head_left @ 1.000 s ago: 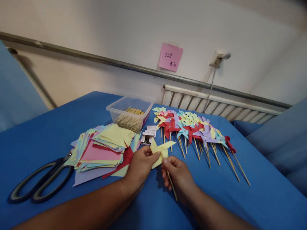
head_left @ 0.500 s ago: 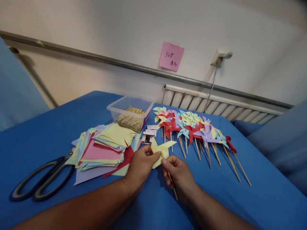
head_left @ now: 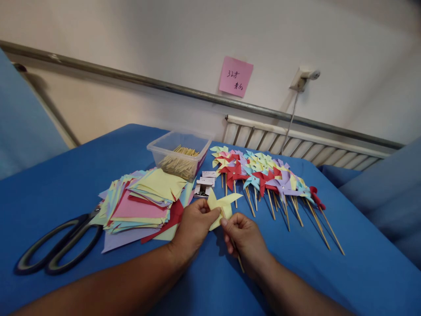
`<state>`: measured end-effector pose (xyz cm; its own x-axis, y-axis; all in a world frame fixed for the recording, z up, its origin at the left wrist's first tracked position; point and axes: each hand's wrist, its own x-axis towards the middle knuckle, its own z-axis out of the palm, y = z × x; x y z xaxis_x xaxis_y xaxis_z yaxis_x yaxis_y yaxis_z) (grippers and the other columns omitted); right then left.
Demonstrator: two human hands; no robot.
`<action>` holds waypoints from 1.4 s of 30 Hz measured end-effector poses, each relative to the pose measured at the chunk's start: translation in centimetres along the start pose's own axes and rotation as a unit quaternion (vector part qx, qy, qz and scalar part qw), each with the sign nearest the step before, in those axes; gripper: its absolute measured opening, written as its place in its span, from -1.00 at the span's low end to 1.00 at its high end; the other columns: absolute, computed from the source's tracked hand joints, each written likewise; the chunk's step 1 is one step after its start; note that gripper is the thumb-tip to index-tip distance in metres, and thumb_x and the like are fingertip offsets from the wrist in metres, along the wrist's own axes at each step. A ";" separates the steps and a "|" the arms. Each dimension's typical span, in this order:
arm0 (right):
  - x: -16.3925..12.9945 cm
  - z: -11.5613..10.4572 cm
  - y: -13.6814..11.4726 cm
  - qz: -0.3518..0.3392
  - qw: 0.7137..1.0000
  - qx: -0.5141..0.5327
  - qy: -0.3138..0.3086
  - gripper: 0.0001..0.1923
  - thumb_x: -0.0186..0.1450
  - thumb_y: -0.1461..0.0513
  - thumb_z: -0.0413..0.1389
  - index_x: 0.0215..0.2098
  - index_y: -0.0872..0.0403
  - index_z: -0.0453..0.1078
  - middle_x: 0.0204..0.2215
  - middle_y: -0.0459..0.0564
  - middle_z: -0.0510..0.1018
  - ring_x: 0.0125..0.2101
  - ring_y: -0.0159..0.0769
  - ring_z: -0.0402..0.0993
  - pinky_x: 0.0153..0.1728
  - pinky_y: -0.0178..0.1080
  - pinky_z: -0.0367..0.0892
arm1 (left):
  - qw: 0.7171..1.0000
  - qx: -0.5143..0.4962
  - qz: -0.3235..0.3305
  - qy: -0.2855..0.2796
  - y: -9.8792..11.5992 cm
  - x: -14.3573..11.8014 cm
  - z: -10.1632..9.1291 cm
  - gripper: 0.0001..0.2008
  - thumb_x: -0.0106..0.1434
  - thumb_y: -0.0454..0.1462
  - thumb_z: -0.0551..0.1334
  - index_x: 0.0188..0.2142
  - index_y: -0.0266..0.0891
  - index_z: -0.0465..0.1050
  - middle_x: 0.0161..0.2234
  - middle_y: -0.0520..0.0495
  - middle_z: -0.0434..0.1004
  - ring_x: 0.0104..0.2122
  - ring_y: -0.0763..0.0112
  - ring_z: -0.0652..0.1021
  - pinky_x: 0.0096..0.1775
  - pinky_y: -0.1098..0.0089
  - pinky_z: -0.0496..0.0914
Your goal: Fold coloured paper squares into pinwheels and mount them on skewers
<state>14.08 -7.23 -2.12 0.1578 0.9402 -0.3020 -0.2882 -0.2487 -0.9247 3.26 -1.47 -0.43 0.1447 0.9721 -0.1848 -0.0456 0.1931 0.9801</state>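
Both hands meet over the blue table near its front middle. My left hand (head_left: 193,227) pinches a yellow paper pinwheel (head_left: 222,205) by its left side. My right hand (head_left: 245,242) grips the thin wooden stick (head_left: 240,263) under the pinwheel, fingertips at the paper's centre; the stick's lower end pokes out below my palm. Left of my hands lies a stack of coloured cut paper squares (head_left: 144,204). Just beyond the pinwheel sits a small box of pins (head_left: 204,186).
A row of finished pinwheels on sticks (head_left: 266,182) lies at the right. A clear plastic tub of wooden sticks (head_left: 179,153) stands behind the paper. Large black-handled scissors (head_left: 55,245) lie at the far left. A pink note (head_left: 236,77) hangs on the wall.
My right hand has slid slightly up the stick toward the paper, so less stick shows below the palm. The left hand and pinwheel stay nearly still.
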 end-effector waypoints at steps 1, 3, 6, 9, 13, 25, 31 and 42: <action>0.0 0.0 0.1 0.000 1.000 -0.001 0.002 -0.54 0.01 -0.05 0.24 -0.58 0.07 0.13 -0.81 -0.26 0.33 -0.86 -0.59 0.11 -0.86 -0.51 -0.10 | 1.000 0.002 0.001 0.000 0.0 0.0 0.0 -0.79 -0.10 -0.25 0.34 -0.59 -0.26 0.32 -0.66 0.14 0.36 -0.65 0.56 0.33 -0.58 0.54 0.18; 0.2 -0.1 0.2 -0.002 1.000 -0.002 0.004 -0.54 0.01 -0.05 0.24 -0.59 0.07 0.13 -0.81 -0.26 0.32 -0.87 -0.59 0.08 -0.86 -0.50 -0.13 | 1.000 0.004 0.004 0.000 -0.1 0.0 0.0 -0.79 -0.11 -0.25 0.35 -0.59 -0.26 0.32 -0.67 0.15 0.36 -0.65 0.57 0.33 -0.58 0.54 0.18; 0.4 -0.3 0.4 -0.017 1.000 -0.004 -0.008 -0.54 0.05 -0.06 0.22 -0.60 0.07 0.13 -0.83 -0.28 0.28 -0.87 -0.61 0.02 -0.85 -0.49 -0.14 | 1.000 0.001 0.011 -0.005 -0.2 0.0 -0.1 -0.78 -0.10 -0.23 0.35 -0.58 -0.26 0.32 -0.67 0.15 0.34 -0.66 0.57 0.31 -0.59 0.54 0.18; 0.5 -0.4 0.6 -0.034 0.999 -0.006 -0.022 -0.56 0.10 -0.05 0.18 -0.60 0.08 0.15 -0.83 -0.28 0.24 -0.85 -0.62 0.00 -0.83 -0.49 -0.14 | 1.000 0.008 0.021 -0.010 -0.2 -0.1 -0.1 -0.77 -0.07 -0.22 0.34 -0.58 -0.25 0.30 -0.67 0.17 0.32 -0.66 0.58 0.30 -0.59 0.55 0.17; 0.5 -0.4 0.6 -0.043 0.999 0.007 -0.025 -0.57 0.15 -0.07 0.12 -0.57 0.09 0.20 -0.79 -0.26 0.27 -0.83 -0.61 0.00 -0.82 -0.48 -0.12 | 1.000 0.010 0.022 -0.012 -0.1 0.0 0.0 -0.76 -0.06 -0.22 0.34 -0.58 -0.25 0.28 -0.68 0.16 0.31 -0.66 0.59 0.29 -0.60 0.55 0.17; 0.3 -0.3 0.3 -0.023 0.999 0.014 -0.023 -0.56 0.10 -0.07 0.16 -0.60 0.08 0.17 -0.81 -0.27 0.25 -0.85 -0.60 -0.02 -0.84 -0.47 -0.15 | 1.000 0.006 0.020 -0.010 -0.5 0.3 -0.1 -0.79 -0.07 -0.23 0.34 -0.57 -0.25 0.31 -0.66 0.14 0.35 -0.65 0.57 0.32 -0.59 0.55 0.19; 0.3 -0.3 0.5 -0.037 0.999 0.008 -0.018 -0.56 0.13 -0.06 0.14 -0.61 0.08 0.17 -0.83 -0.28 0.23 -0.85 -0.60 -0.01 -0.83 -0.47 -0.13 | 1.000 0.001 0.018 -0.011 -0.2 0.2 0.0 -0.77 -0.08 -0.23 0.34 -0.58 -0.24 0.30 -0.68 0.16 0.33 -0.66 0.58 0.31 -0.60 0.55 0.17; 0.4 -0.4 0.5 -0.027 0.999 0.004 -0.018 -0.57 0.13 -0.05 0.15 -0.62 0.08 0.17 -0.85 -0.28 0.22 -0.86 -0.59 -0.03 -0.84 -0.47 -0.15 | 1.000 0.008 0.024 -0.008 -0.3 0.2 -0.1 -0.77 -0.07 -0.22 0.33 -0.59 -0.24 0.28 -0.68 0.18 0.31 -0.66 0.59 0.29 -0.60 0.56 0.16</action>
<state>14.38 -7.10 -2.75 0.1396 0.9598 -0.2435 -0.2882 -0.1959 -0.9373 3.18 -1.30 -0.80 0.1593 0.9777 -0.1369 -0.0369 0.1445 0.9888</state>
